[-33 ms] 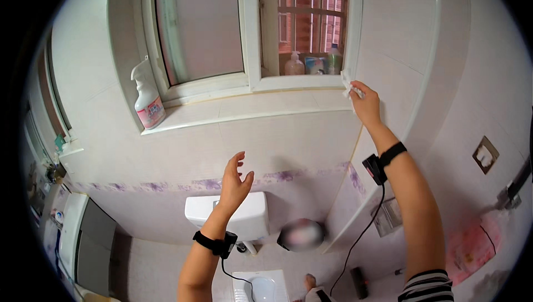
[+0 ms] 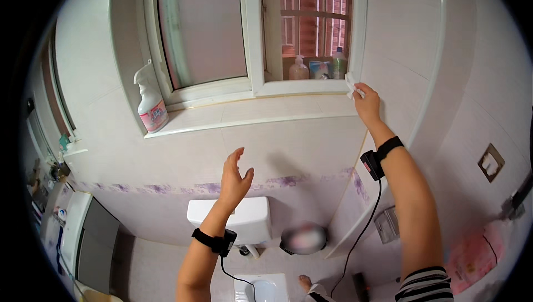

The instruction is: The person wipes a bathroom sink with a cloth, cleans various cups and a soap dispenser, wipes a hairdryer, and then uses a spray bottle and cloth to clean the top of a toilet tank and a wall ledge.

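Observation:
My right hand (image 2: 367, 102) pinches a crumpled white tissue or wipe (image 2: 351, 86) at the lower right corner of the white window frame (image 2: 302, 86), just above the right end of the tiled sill (image 2: 272, 106). The tissue touches the frame there. In front of the wall below the sill, my left hand (image 2: 236, 180) hangs in the air with fingers apart and nothing in it. On the sill's left end stands a white spray bottle (image 2: 151, 105) with a pink label.
Behind the window opening sit a pump bottle (image 2: 298, 69), a blue-and-white packet (image 2: 320, 69) and a green bottle (image 2: 338, 64). Below are a white cistern (image 2: 252, 213), a squat toilet (image 2: 266, 290) and a dark-rimmed bin (image 2: 302, 239). Cables (image 2: 351, 241) trail from both wrist straps.
The whole view has shifted slightly, so the window and sill appear a little lower and further right. My right hand stays at the frame corner with the tissue; the left hand keeps its pose.

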